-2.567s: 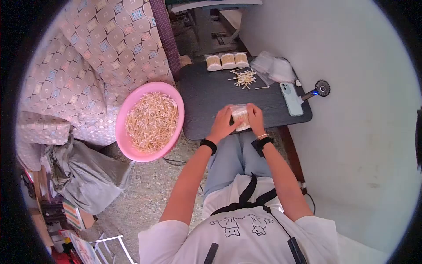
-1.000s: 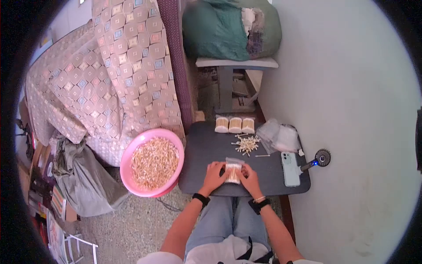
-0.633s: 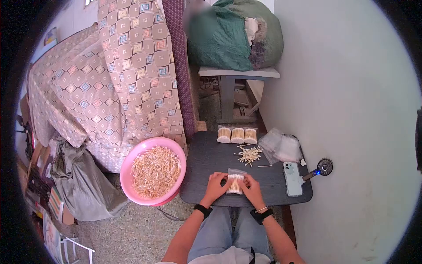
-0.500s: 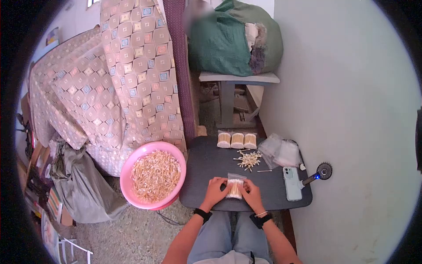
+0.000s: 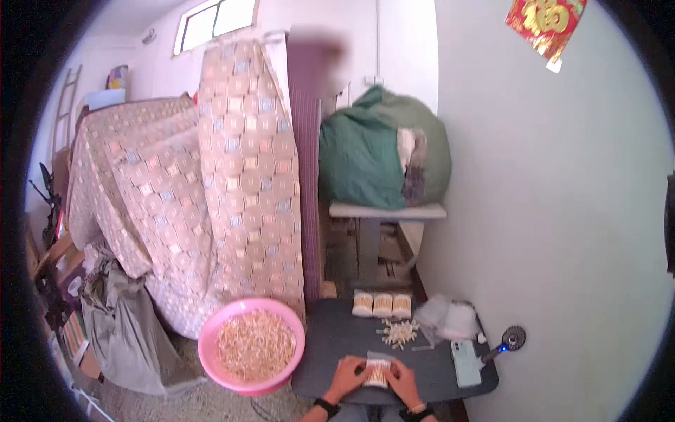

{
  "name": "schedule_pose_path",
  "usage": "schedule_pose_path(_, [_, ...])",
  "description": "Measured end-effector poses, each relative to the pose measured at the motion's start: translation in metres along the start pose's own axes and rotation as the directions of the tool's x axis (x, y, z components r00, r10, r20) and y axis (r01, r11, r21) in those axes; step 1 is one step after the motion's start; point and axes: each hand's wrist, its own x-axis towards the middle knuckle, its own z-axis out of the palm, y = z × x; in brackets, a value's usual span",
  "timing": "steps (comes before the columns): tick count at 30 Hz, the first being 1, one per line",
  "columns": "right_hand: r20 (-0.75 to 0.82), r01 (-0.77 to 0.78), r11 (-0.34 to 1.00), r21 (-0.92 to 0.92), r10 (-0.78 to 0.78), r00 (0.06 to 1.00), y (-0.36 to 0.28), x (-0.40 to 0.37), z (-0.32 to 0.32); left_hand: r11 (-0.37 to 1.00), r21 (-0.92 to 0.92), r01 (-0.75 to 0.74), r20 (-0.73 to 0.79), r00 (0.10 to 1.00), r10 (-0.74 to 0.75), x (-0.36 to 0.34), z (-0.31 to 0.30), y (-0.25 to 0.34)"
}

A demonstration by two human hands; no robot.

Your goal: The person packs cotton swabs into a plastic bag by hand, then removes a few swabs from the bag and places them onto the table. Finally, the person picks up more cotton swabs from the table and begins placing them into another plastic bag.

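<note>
My left hand [image 5: 349,375] and my right hand [image 5: 401,385] close in from either side on a small clear bag of cotton swabs [image 5: 377,373], low on the dark table [image 5: 330,344]. Fingers of both hands press on the bag's edges, and its clear top flap points away from me. Beyond it lies a loose pile of cotton swabs [image 5: 399,333], with a single swab [image 5: 423,348] beside it. Three filled packs of cotton swabs [image 5: 382,305] stand in a row at the table's far edge.
A pink basin [image 5: 206,352] heaped with cotton swabs stands left of the table. Clear plastic bags [image 5: 446,318], a phone [image 5: 465,363] and a small fan [image 5: 513,339] lie at the right, near the wall [image 5: 548,246]. A green sack [image 5: 365,155] rests on a bench behind.
The camera has tilted upward, so everything sits lower in view and a red wall decoration and window appear. Both hands stay on the bag of cotton swabs.
</note>
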Motion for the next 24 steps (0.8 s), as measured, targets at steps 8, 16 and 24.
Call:
schedule_pose_path(8, [-0.084, 0.124, 0.99, -0.07, -0.13, 0.988, 0.045, 0.001, 0.016, 0.982, -0.038, 0.183, 0.133, 0.975, -0.177, -0.001, -0.011, 0.013])
schedule_pose_path(16, [-0.052, 0.011, 0.992, 0.126, -0.005, 0.999, 0.019, 0.002, 0.009, 0.991, -0.069, 0.113, 0.101, 0.989, -0.106, 0.002, -0.001, -0.004])
schedule_pose_path(24, [-0.037, 0.042, 0.994, 0.099, -0.038, 0.999, 0.003, 0.0, 0.003, 1.0, 0.006, 0.017, 0.008, 1.0, -0.017, 0.0, 0.002, 0.0])
